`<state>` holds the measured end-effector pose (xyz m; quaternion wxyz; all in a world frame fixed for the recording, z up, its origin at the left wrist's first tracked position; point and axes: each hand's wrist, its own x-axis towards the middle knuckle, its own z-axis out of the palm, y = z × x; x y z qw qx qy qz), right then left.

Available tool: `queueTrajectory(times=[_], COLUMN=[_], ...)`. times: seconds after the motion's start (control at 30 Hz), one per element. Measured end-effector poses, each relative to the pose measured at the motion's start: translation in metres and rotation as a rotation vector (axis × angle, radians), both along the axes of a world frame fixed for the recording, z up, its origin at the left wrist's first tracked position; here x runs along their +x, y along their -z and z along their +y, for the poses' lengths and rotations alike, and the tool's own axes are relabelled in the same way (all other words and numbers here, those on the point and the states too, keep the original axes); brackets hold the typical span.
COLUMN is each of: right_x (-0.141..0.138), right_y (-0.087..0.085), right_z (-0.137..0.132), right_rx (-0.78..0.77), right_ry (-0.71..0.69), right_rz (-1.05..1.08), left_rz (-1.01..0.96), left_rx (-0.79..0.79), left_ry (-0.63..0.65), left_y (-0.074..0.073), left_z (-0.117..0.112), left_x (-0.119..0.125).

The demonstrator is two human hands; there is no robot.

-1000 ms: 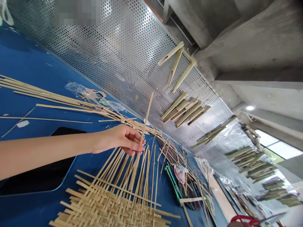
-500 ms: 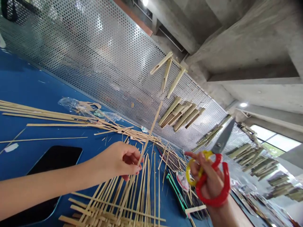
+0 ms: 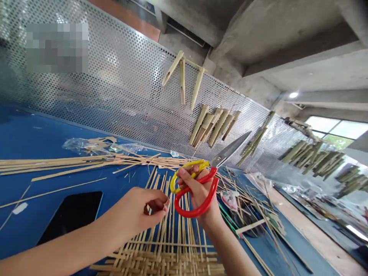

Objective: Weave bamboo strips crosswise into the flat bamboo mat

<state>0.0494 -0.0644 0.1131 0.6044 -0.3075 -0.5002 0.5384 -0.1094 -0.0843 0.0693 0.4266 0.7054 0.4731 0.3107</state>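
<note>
My right hand [image 3: 198, 188] grips a pair of scissors [image 3: 228, 151] by its yellow and red handles. The metal blades look closed and point up to the right. Just left of the handles, my left hand [image 3: 152, 209] has thumb and fingers pinched together; whatever is between them cannot be made out. Below both hands lies a woven bamboo mat [image 3: 169, 262], its lower part tightly interlaced. Long loose bamboo strips [image 3: 179, 226] run from the weave away from me, partly hidden behind my hands.
A black phone [image 3: 71, 214] lies left on the blue table [image 3: 43, 142]. Bundled bamboo strips [image 3: 71, 165] and clear plastic wrap [image 3: 77, 145] lie farther back. A perforated metal screen [image 3: 123, 96] with hung bamboo pieces [image 3: 214, 126] stands behind. Right are scraps and a green-edged tool [image 3: 228, 220].
My right hand has brought the scissors left, close to my left hand. The upright bamboo strip that my left hand held is no longer clearly visible. The view has turned.
</note>
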Motion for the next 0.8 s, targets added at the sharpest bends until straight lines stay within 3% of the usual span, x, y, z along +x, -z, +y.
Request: queueTrajectory(times=[0.17, 0.27, 0.37, 0.47, 0.67, 0.8], right_x=[0.013, 0.019, 0.021, 0.021, 0.019, 0.017], right_y=[-0.006, -0.009, -0.008, -0.003, 0.011, 0.012], right_z=[0.007, 0.012, 0.017, 0.021, 0.021, 0.008], right_rx=[0.037, 0.095, 0.129, 0.152, 0.040, 0.060], right_ry=[-0.089, -0.106, -0.101, -0.052, -0.001, -0.070], right_rz=[0.095, 0.102, 0.086, 0.058, -0.237, -0.416], left_rz=[-0.289, -0.275, -0.261, -0.267, -0.414, -0.509], left_rx=[-0.380, -0.480, -0.508, -0.454, -0.065, 0.054], left_ry=[0.262, 0.434, 0.466, 0.299, -0.211, -0.356], left_y=[-0.011, -0.015, -0.015, -0.020, -0.043, -0.051], left_z=[0.000, 0.001, -0.001, -0.003, 0.004, 0.007], left_x=[-0.009, -0.016, -0.018, -0.017, -0.029, -0.041])
